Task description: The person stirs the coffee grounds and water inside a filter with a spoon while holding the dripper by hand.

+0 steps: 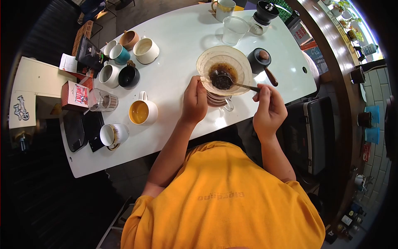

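A paper-lined coffee dripper (244, 62) holds dark, wet coffee grounds (224, 74) and stands over a clear glass server (217, 101). My left hand (195, 99) is closed on the dripper's left edge, thumb upward. Between the thumb and fingers of my right hand (269, 106) is the handle of a metal spoon (247, 86), whose bowl dips into the grounds. Just right of the dripper sits a dark kettle (259, 60) with a wooden knob and handle. Behind the dripper is a clear plastic cup (235, 31).
Several mugs, among them a white one (146, 50) and a yellow-lined one (151, 113), stand on the white table (174, 37). A glass (101, 101), a red box (74, 96) and a phone (74, 130) lie left. A hand grinder (263, 18) stands at the back right.
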Motion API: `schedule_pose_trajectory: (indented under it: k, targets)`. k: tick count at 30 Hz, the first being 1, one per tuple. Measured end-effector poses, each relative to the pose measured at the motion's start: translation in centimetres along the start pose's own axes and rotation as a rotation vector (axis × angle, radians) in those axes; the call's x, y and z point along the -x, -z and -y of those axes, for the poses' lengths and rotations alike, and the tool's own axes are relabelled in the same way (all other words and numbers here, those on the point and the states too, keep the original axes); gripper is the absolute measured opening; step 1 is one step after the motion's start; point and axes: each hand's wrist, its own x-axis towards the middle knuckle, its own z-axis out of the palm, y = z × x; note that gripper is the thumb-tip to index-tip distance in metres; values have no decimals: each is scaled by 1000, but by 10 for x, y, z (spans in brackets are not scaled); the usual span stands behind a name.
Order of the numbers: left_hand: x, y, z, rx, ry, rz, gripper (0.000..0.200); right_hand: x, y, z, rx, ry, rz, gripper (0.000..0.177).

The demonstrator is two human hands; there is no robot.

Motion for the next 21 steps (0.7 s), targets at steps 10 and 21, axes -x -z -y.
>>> schedule_pose_trajectory:
  k: [10,21]
  targets:
    - [0,-1,1,31,7,-5,24,-12,4,6,167,385,5,10]
    - [0,-1,3,35,5,0,24,-28,8,1,338,586,187,15]
